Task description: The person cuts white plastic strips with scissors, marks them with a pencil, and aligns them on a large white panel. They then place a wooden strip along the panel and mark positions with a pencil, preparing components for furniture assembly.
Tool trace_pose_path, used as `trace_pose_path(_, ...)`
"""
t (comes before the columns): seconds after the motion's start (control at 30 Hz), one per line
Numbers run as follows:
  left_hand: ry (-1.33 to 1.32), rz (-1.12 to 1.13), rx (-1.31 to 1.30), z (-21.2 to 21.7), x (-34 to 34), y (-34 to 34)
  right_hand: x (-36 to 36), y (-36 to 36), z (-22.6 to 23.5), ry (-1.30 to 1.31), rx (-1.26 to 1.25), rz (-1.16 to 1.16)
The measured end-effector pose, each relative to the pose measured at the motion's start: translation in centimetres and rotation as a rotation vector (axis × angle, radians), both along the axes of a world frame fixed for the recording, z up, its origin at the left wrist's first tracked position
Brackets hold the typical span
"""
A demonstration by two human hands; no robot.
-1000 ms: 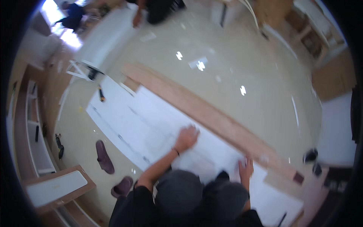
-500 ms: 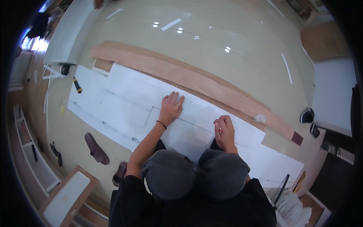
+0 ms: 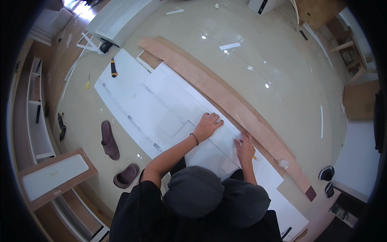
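Note:
A large white board (image 3: 161,101) lies on the glossy floor, overlapped by more white sheets. Along its far edge runs a long wooden plank (image 3: 225,97). My left hand (image 3: 208,125) presses flat on the white board, fingers spread toward the plank, with a dark band on the wrist. My right hand (image 3: 245,147) rests on the board close to the plank, fingers curled around a yellow pencil (image 3: 254,157) whose end pokes out beside the hand. My dark-clad knees (image 3: 217,197) fill the lower middle of the picture.
An orange-and-black utility knife (image 3: 114,67) lies at the board's far left corner, with yellow scissors (image 3: 87,84) near it. Two brown slippers (image 3: 109,139) sit on the floor at left. A white shelf unit (image 3: 36,113) and a framed panel (image 3: 54,175) lie further left.
The view has swung, so the boards sit more to the left. My left hand stays flat on the board. My right hand has gone from lying flat to curling around the pencil.

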State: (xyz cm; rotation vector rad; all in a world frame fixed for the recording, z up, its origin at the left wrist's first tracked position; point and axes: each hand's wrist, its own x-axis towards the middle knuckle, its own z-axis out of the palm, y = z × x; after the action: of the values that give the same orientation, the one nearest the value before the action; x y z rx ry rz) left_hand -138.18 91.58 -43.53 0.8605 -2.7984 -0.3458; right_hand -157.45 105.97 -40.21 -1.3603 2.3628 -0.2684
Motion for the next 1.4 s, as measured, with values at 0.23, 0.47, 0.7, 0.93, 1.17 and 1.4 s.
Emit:
trace_pose_path(0.23, 0.010, -0.034, -0.093, 0.3, -0.8, -1.0, 0.5, -0.1, 0.0, -0.034, -0.197, -0.019)
trace_pose_path(0.47, 0.010, -0.019, -0.089, 0.0, 0.3, -0.1, 1.5, -0.3, 4.7, -0.187, -0.236, -0.067)
trace_pose_path(0.7, 0.087, 0.031, -0.058, -2.2, 0.1, 0.4, -0.2, 5.4, 7.0, -0.346, -0.338, -0.234)
trace_pose_path(0.93, -0.048, 0.004, -0.085, 0.1, 0.0, 0.5, 0.9, 6.0, 4.4, -0.601, -0.471, -0.209)
trace_pose_path(1.17, -0.078, 0.020, -0.061, 0.5, -0.5, 0.5, 1.1, 4.3, 3.1, -0.564, -0.428, -0.141)
trace_pose_path(1.4, -0.063, 0.013, -0.075, 0.4, -0.2, 0.5, 0.6, 3.7, 2.8, -0.565, -0.480, -0.102)
